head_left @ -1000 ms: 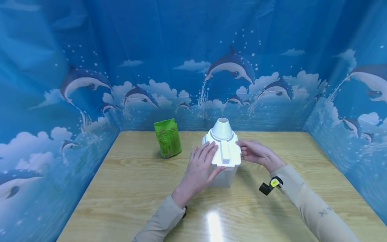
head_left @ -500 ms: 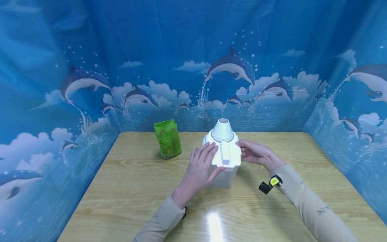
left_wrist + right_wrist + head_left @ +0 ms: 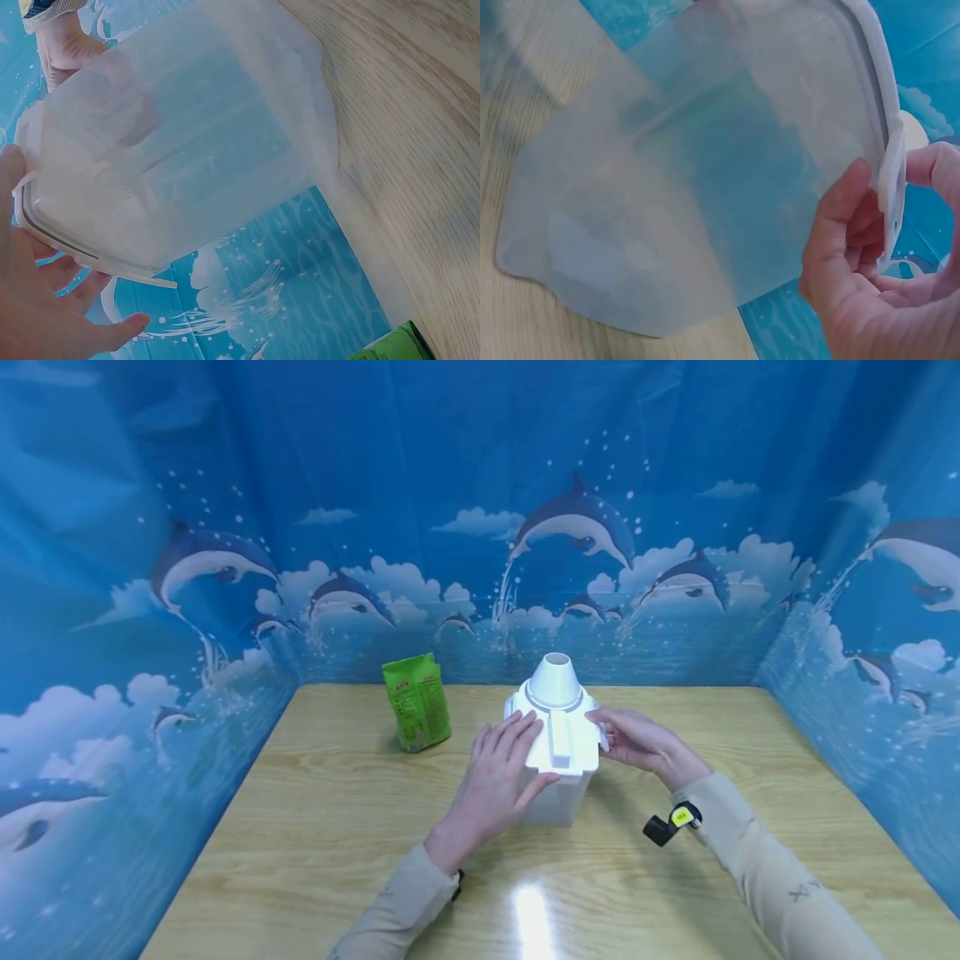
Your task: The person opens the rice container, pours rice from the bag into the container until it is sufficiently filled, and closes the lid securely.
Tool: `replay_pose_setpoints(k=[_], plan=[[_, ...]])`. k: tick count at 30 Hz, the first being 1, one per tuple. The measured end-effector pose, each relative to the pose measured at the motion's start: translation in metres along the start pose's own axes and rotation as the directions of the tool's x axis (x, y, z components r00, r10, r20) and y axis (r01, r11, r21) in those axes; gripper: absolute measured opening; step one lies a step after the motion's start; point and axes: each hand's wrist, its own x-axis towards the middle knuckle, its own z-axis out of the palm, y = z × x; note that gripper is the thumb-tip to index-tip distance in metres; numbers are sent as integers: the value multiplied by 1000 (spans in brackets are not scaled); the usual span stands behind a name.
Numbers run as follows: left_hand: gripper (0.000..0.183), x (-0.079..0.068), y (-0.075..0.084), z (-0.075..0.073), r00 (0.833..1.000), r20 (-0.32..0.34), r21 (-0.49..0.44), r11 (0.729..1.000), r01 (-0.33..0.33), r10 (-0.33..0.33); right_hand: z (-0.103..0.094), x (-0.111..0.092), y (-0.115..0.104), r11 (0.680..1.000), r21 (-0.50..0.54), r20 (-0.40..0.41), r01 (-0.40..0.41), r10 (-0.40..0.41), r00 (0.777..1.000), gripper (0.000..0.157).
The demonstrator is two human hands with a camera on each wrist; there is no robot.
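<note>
A translucent plastic container [image 3: 551,806] stands upright on the table, topped by a white lid [image 3: 579,739] with a cone-shaped spout [image 3: 553,683]. My left hand [image 3: 491,783] rests on the lid's left side, fingers stretched across it and thumb along the front edge. On the other side, my right hand [image 3: 643,745] pinches the lid's side latch [image 3: 894,191] between thumb and fingers. In the right wrist view this latch slants outward from the rim. Through the container's walls in the wrist views I see only the blurred background and no clear contents.
A green printed bag [image 3: 418,706] stands on the wooden table [image 3: 337,827], left of the container and farther back. Blue dolphin-print sheeting [image 3: 420,527] walls the table at the back and both sides.
The right latch now sticks out a little from the lid, with my right fingers moved slightly outward at it. My left hand and the green bag stay in place.
</note>
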Motion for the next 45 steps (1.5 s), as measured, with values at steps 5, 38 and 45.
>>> replay_pose_setpoints(k=[5, 38, 45], plan=[[71, 0, 0, 0, 1000, 6, -1, 1000, 1, -1, -1, -1, 1, 998, -67, -20, 11, -13, 1000, 49], [60, 2, -22, -11, 991, 131, -134, 991, -4, 22, 14, 4, 14, 903, -367, -160, 222, -296, 942, 66], [60, 3, -30, -18, 988, 141, -223, 974, -33, 66, 19, -7, 21, 902, -355, -198, 244, -328, 924, 65]])
